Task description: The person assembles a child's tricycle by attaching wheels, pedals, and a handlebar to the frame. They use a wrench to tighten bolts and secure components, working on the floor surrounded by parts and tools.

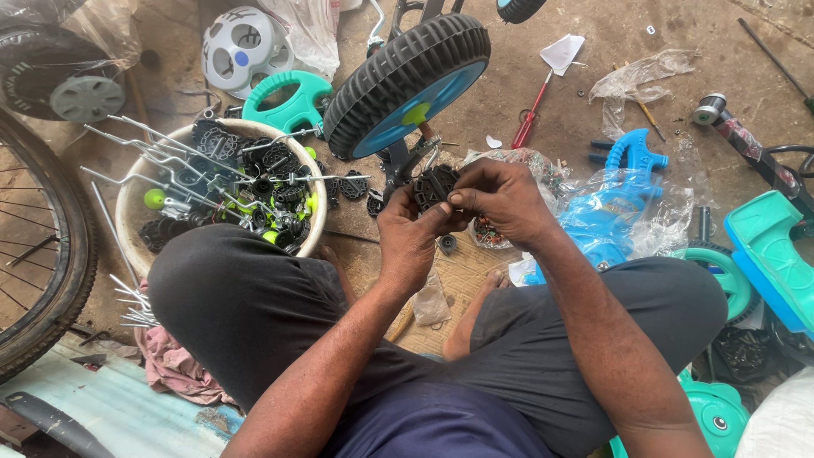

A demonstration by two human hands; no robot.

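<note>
A large bicycle wheel [38, 254] with thin spokes fills the left edge. Beyond the person's knees stands a small wheel [407, 80], its black ribbed tyre around a blue hub with a yellow-green centre, tilted so the hub face looks down toward the person. To its left a wide pale basin [136, 199] holds black plastic parts, green knobs and bent metal rods that stick out over its rim toward the upper left. On the right lie a turquoise moulded plastic piece [776, 259] and a blue plastic part [632, 157] partly wrapped in clear film. A red-handled screwdriver [530, 119] lies on the dusty ground above the hands, pointing up and to the right.

The person sits with knees spread, both forearms meeting in the middle. The left hand [407, 242] and the right hand [500, 199] together hold a black pedal [434, 187], a small blocky plastic piece with a ribbed, gridded face. It sits above the ground between the knees, just below the small wheel. The left fingers close under and around its lower side; the right thumb and fingertips pinch its right end. Its long axis seems to run roughly left to right, tilted slightly, the gridded face turned up toward the camera; which end is which cannot be told.
</note>
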